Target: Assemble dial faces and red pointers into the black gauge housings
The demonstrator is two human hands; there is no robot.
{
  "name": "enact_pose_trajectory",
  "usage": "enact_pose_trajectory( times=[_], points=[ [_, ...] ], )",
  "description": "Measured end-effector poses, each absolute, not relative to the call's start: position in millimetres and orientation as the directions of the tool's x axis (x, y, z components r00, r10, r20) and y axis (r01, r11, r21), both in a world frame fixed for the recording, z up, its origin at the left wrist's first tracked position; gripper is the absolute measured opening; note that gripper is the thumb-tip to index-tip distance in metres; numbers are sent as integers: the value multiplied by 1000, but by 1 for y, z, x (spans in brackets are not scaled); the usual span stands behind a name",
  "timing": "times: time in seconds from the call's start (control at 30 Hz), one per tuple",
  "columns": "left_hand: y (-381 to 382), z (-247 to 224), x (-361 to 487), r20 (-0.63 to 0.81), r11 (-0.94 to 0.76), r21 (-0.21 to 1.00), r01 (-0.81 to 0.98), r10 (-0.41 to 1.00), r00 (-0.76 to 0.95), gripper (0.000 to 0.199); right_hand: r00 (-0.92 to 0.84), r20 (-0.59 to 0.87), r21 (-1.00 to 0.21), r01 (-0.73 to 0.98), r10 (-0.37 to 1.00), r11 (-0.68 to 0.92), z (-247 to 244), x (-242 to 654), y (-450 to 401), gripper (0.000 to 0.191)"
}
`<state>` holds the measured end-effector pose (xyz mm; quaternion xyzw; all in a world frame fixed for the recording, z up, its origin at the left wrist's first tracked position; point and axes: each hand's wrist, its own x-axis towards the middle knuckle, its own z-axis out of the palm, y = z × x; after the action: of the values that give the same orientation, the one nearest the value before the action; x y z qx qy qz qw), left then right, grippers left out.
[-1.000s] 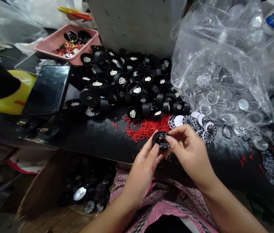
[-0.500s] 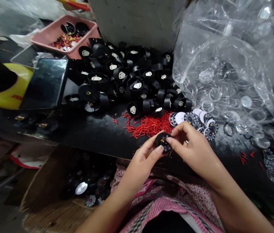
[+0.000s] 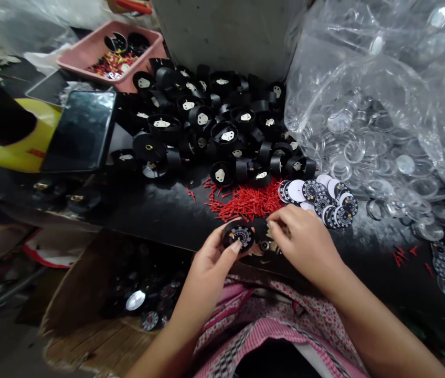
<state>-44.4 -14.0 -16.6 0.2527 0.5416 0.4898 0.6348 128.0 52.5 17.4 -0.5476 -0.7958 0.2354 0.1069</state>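
My left hand (image 3: 210, 260) grips a black round gauge housing (image 3: 227, 231) by its rim, thumb lying on the printed dial face (image 3: 240, 237). To its right, my right hand (image 3: 297, 231) is closed at the fingertips over some small metal parts (image 3: 265, 244) at the table's front edge. What those fingers pinch, if anything, is too small to make out. Just beyond both hands lies a heap of red pointers (image 3: 250, 200). Beside that heap, loose dial discs (image 3: 322, 202) overlap, some black face up and some white side up.
Many black housings (image 3: 202, 118) are piled at the back. A clear plastic bag (image 3: 368, 84) of transparent covers spills at the right. A phone (image 3: 78, 131) leans against a yellow object (image 3: 13, 157); a pink bin (image 3: 144, 65) stands behind. Below the edge is a cardboard box (image 3: 84, 346).
My left hand has moved left with the gauge housing. My right hand has come off the dial face and down to the small metal parts at the table edge.
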Motion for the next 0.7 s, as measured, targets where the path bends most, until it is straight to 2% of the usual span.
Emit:
enact_pose_trajectory(
  times=[0.07,0.1,0.2,0.27,0.43,0.57,0.7],
  points=[
    [-11,-16,-43,-451,355,805,-476,887,-101,25,-371,-57,-290,895,927,340,11,117,62,13],
    [-9,-16,-41,-460,343,781,-523,881,-109,22,-377,-54,-228,906,925,356,9,113,66,14],
    [-6,-13,-35,-487,321,722,-613,865,-120,21,-401,-56,-169,906,914,387,7,108,69,15],
    [-5,-11,-31,-486,306,701,-644,866,-118,24,-412,-54,-215,894,910,392,8,109,68,14],
    [0,-12,-25,-460,282,697,-660,881,-109,25,-454,24,-417,805,891,422,11,117,60,12],
    [4,-11,-24,-441,247,681,-689,890,-118,21,-465,48,-439,785,884,437,12,119,56,10],
    [4,-7,-25,-419,230,667,-709,902,-102,21,-453,102,-451,773,886,447,16,122,53,18]
  ],
)
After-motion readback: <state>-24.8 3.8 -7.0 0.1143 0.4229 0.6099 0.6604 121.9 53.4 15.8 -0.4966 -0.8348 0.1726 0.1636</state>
